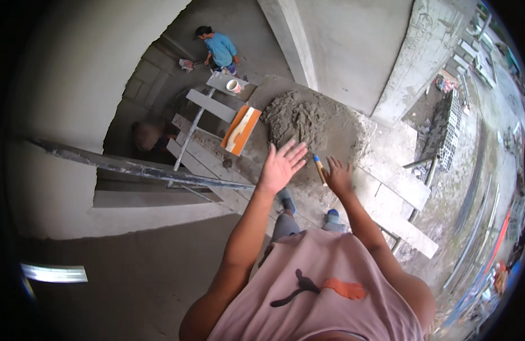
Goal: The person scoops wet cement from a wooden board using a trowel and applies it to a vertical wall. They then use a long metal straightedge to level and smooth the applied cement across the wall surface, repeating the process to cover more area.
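My left hand [281, 168] is held up with its palm showing and fingers spread, holding nothing. To its right, my right hand [338, 177] has its fingers stretched apart. Close beside its thumb is a wooden handle with a blue end [320, 169]; the rest of that tool cannot be made out. Beyond both hands a heap of wet grey mortar [293, 118] sits on a mortar-covered board [342, 122]. Left of the heap lies an orange plastering float [251, 128], its pale curved handle facing up.
I stand on scaffold planks [394, 187] with metal pipes. A dark metal bar [143, 167] crosses at left. A white cup [233, 86] stands on a far plank. Below are a person in a blue shirt [220, 50] and another, partly hidden. Hollow blocks [449, 122] are stacked at right.
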The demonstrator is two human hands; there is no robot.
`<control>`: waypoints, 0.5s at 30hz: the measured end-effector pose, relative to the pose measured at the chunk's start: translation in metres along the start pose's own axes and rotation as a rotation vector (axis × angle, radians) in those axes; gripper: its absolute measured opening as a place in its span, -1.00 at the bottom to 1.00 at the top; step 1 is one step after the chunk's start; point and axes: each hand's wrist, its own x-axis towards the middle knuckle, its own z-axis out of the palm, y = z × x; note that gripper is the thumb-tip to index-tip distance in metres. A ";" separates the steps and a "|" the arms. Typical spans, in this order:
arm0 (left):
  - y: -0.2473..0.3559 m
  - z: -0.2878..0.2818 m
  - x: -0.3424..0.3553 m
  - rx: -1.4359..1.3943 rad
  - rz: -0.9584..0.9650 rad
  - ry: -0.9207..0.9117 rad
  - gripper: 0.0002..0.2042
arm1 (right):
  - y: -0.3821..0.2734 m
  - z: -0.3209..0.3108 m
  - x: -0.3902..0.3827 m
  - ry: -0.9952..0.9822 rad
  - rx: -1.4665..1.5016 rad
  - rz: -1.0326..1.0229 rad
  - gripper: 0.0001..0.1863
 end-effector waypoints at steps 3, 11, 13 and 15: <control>0.033 -0.115 -0.007 0.284 0.082 0.363 -0.69 | 0.061 0.036 -0.001 -0.075 0.049 0.268 -0.43; 0.075 -0.259 0.020 0.146 -0.030 0.628 -0.75 | 0.136 0.071 0.047 -0.379 -0.103 0.689 -0.47; 0.085 -0.281 0.044 0.286 -0.052 0.612 -0.88 | 0.143 0.090 0.064 -0.397 -0.121 0.754 -0.48; 0.091 -0.278 0.074 0.474 -0.011 0.762 -0.74 | 0.139 0.093 0.080 -0.457 -0.099 0.831 -0.48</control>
